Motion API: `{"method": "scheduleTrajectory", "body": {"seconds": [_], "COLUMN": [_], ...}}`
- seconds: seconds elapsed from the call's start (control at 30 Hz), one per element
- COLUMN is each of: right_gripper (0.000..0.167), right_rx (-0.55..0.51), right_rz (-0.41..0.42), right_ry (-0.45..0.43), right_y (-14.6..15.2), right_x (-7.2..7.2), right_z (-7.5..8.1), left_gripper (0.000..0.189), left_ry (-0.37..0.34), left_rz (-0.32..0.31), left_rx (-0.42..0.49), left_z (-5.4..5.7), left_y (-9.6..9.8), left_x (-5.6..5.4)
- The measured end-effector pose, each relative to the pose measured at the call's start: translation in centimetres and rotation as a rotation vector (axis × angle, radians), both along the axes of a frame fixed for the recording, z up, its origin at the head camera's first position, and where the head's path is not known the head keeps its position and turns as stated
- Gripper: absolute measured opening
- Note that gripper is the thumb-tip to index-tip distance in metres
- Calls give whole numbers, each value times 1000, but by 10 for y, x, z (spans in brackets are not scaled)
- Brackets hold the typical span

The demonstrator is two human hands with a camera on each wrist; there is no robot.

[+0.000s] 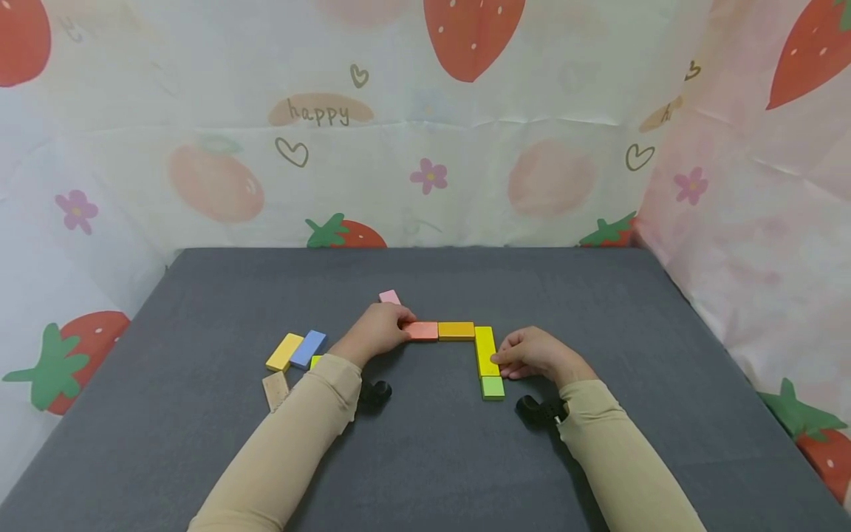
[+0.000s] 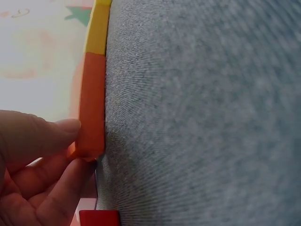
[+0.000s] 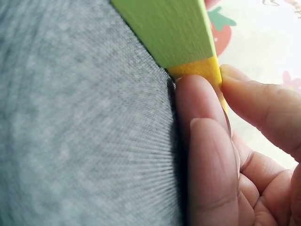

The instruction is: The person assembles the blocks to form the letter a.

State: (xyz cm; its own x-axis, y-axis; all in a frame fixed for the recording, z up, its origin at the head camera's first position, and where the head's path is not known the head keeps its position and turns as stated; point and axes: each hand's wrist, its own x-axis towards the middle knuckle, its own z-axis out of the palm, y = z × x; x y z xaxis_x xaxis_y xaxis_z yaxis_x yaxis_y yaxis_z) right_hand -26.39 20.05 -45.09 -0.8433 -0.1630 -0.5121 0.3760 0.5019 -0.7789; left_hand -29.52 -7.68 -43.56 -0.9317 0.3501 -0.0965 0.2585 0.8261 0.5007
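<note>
Flat on the grey table lies a bent row of wooden blocks: orange-red block, orange block, yellow block and green block, end to end. My left hand pinches the free left end of the orange-red block between thumb and finger; the left wrist view shows its thumb on the upper edge. My right hand holds the yellow block near the green one, thumb on its top edge and fingers along its right side. A pink block lies just behind the left hand.
Left of the left sleeve lie a light yellow block, a blue block, a partly hidden lime block and a plain wood block. A red block shows below the left hand. Patterned cloth hangs behind the table.
</note>
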Motion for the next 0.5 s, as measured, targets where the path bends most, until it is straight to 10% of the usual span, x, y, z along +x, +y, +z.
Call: {"method": "scheduleTrajectory", "body": {"seconds": [0.5], "right_gripper": [17], "right_rx": [0], "right_rz": [-23], "right_ry": [-34], "right_y": [-2], "right_x": [0], "right_z": [3], "left_gripper": [28], "left_ry": [6], "left_rz": [-17], "left_rx": [25], "left_z": [-2], "left_y": [-2], "left_x": [-1]}}
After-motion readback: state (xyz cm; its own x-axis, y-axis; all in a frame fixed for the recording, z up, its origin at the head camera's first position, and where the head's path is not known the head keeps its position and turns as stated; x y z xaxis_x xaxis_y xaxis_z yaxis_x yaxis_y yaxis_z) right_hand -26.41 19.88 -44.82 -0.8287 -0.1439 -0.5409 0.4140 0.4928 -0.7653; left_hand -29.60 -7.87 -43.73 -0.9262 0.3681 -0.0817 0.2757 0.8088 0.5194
